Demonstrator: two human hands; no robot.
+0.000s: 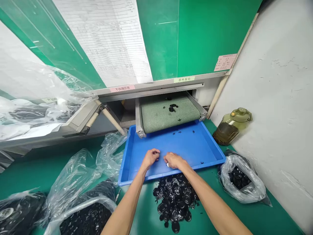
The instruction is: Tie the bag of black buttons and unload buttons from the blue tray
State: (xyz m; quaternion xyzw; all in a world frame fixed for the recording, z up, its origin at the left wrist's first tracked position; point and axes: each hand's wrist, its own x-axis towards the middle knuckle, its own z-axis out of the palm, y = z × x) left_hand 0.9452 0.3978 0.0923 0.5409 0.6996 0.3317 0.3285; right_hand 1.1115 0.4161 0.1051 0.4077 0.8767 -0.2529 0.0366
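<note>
Both hands are over the blue tray, near its front rim. The fingers of my left hand are closed, with a small dark piece just showing at the fingertips. To its right, my right hand is curled shut, and a bit of something white peeks out below its fingers; its kind is hidden. A pile of round black rubber-like parts lies between my forearms, in front of the tray. A few tiny black scraps are scattered in the tray.
A green conveyor belt carrying some black parts ends above the tray. Clear plastic bags of black parts stand at left and right. A greenish jug of dark liquid stands by the white wall.
</note>
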